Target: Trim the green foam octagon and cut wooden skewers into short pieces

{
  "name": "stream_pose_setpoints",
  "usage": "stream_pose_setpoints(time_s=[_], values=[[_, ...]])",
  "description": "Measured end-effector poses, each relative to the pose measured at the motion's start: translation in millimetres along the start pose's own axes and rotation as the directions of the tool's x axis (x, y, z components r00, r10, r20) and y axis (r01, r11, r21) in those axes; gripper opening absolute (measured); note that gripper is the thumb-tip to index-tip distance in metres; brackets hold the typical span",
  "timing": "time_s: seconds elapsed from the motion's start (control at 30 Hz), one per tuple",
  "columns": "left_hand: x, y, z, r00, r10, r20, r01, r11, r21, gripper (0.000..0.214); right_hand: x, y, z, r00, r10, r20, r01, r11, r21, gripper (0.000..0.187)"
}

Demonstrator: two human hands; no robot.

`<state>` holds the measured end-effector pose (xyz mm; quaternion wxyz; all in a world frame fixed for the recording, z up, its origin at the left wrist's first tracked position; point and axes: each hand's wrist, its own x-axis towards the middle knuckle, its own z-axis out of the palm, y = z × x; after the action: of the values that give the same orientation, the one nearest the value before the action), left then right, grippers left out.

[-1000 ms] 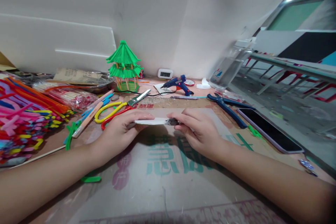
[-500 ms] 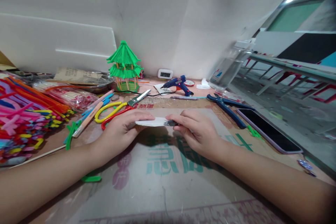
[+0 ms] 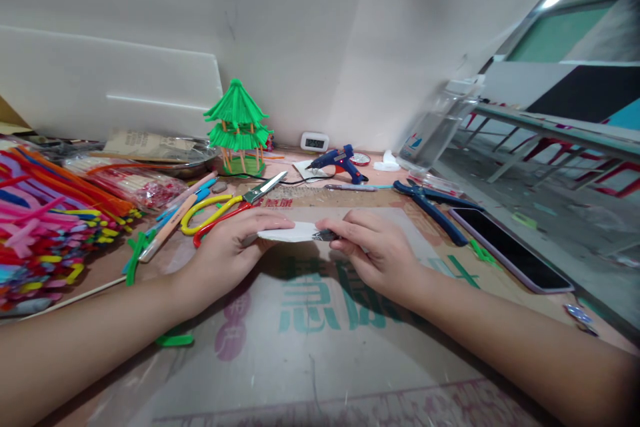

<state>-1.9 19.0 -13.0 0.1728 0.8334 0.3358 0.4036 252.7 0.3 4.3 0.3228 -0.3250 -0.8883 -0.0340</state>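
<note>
My left hand [image 3: 227, 250] is curled round the left end of a flat white piece [image 3: 287, 233], holding it just above the cardboard sheet [image 3: 310, 340]. My right hand [image 3: 373, 250] is closed on a small dark metal tool [image 3: 325, 235] whose tip meets the right end of the white piece. Both hands sit at the middle of the table, almost touching.
Yellow-and-red scissors [image 3: 227, 205] lie just beyond my left hand. A pile of coloured pipe cleaners [image 3: 45, 227] fills the left side. A green pagoda model [image 3: 237, 123], blue glue gun [image 3: 337, 161], blue pliers [image 3: 435, 207] and a phone [image 3: 510, 250] lie behind and to the right.
The tool in my right hand has slid slightly left along the white piece. My left hand and the items on the table have stayed put.
</note>
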Motion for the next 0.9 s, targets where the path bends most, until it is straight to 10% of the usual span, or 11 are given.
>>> stream_pose_setpoints(time_s=[0.47,0.7,0.9], values=[[-1,-1,1.2,1.0,-0.008,0.016,0.008,0.999,-0.032,0.028,0,0,1,0.999,0.04,0.006,-0.04,0.997,0.065,0.024],[2,7,3.2,0.987,-0.163,-0.002,0.162,0.983,-0.081,0.021,-3,5,10,0.947,0.304,-0.108,-0.285,0.945,0.157,0.022],[5,9,3.6,0.967,-0.253,0.003,0.252,0.963,-0.096,0.018,-5,5,12,0.963,0.261,-0.07,-0.25,0.958,0.139,0.022]])
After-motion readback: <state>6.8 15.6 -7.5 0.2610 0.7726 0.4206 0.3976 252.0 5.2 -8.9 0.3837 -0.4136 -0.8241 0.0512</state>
